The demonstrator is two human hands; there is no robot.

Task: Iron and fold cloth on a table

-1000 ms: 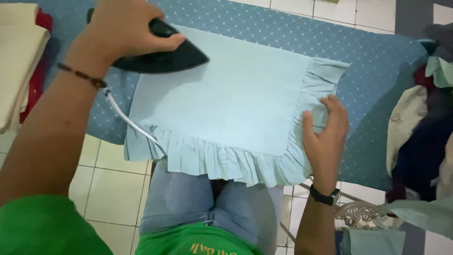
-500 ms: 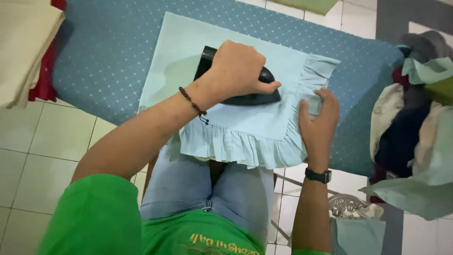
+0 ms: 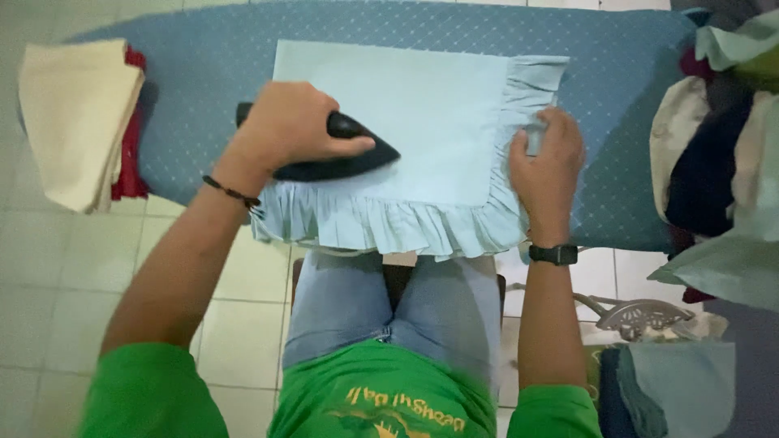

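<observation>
Pale blue ruffled cloth (image 3: 422, 130) lies mid-board. The left hand (image 3: 284, 130) is clamped on the iron (image 3: 357, 154); the right hand (image 3: 548, 166) presses flat at three o'clock. Best keep it taut.

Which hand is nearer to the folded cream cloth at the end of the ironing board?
Left. The left hand grips the black iron on the pale blue ruffled cover, a short stretch of board from the folded cream cloth. The right hand presses the ruffle at the cover's far side.
</observation>
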